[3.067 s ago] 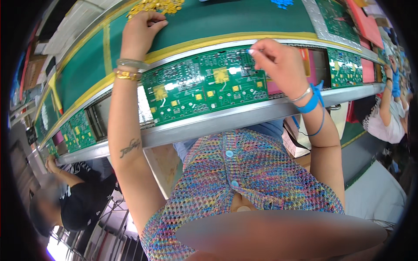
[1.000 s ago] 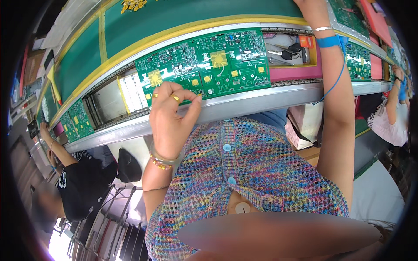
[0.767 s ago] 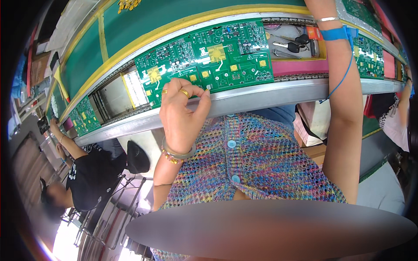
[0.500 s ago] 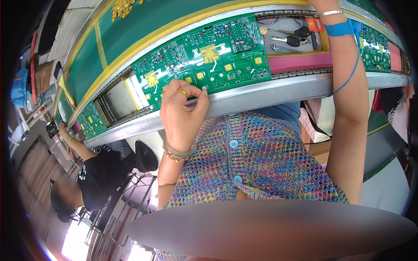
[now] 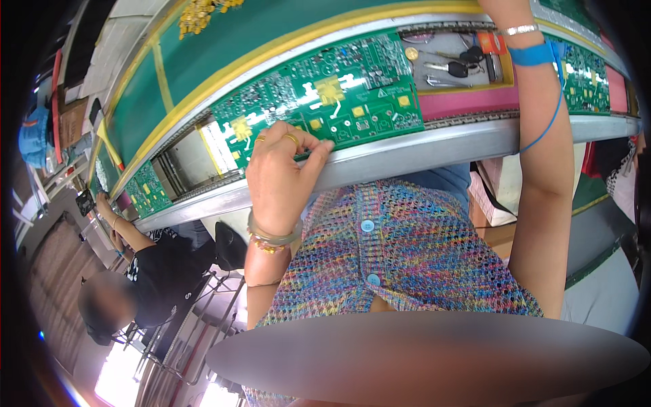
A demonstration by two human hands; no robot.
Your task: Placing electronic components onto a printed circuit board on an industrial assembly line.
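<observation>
A green circuit board (image 5: 373,102) with yellow square patches lies across the rails in front of me. At its near edge is my left hand (image 5: 278,176), with two rings on it. The fingers are bent, thumb and forefinger close together at the board's rim. Whatever they may pinch is too small or hidden to name. My right hand (image 5: 505,9) reaches to the far side and is cut off by the top of the picture. Its fingers are out of sight. A blue band (image 5: 532,55) with a cord circles that wrist.
Right of the board, an open tray (image 5: 503,80) holds keys (image 5: 456,68) and small items. Yellow parts (image 5: 196,19) lie on the green surface (image 5: 203,61) beyond. A metal rail (image 5: 434,142) runs along the near side. Another person (image 5: 163,278) works at far left beside another board (image 5: 148,190).
My left thumb has shifted slightly right along the board's near edge. A small pale bit seen by the thumb tip earlier no longer shows. The view has shifted a little.
</observation>
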